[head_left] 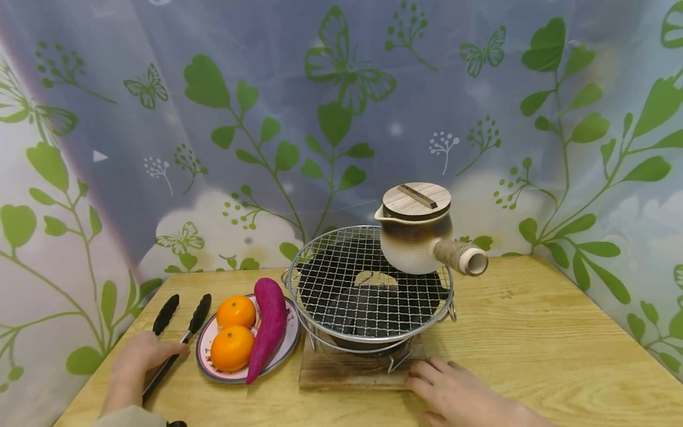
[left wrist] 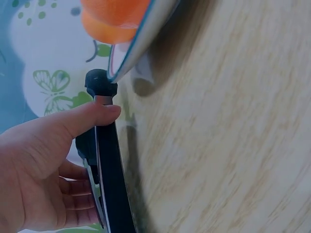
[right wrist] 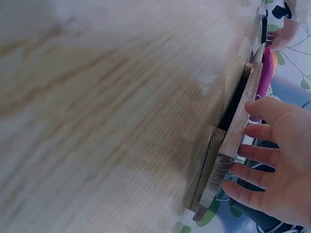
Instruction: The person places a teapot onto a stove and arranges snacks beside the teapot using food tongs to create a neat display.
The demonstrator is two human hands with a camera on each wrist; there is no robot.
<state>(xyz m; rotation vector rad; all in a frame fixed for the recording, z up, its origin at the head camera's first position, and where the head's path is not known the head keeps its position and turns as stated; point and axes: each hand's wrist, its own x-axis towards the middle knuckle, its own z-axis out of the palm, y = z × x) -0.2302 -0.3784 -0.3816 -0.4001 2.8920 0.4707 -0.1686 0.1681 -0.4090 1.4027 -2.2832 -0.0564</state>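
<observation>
My left hand (head_left: 136, 362) grips a pair of tongs (head_left: 160, 378) with black tips, which stand apart on the table. In the left wrist view the thumb lies over the upper arm of the tongs (left wrist: 114, 179) and the fingers are on the other side. My right hand (head_left: 459, 394) touches the front right corner of a wooden board (head_left: 349, 376), its fingers spread and fairly straight in the right wrist view. On that board stands a dark stove topped by a round wire grill (head_left: 341, 308). A lidded clay pot (head_left: 411, 246) sits at the grill's back right.
Just right of the tongs, a plate (head_left: 201, 354) bears two oranges (head_left: 232, 349) and a purple sweet potato (head_left: 271, 326). The pot's rope-wrapped handle (head_left: 453, 254) sticks out to the right. A patterned curtain (head_left: 256, 77) hangs behind the wooden table (head_left: 549, 332).
</observation>
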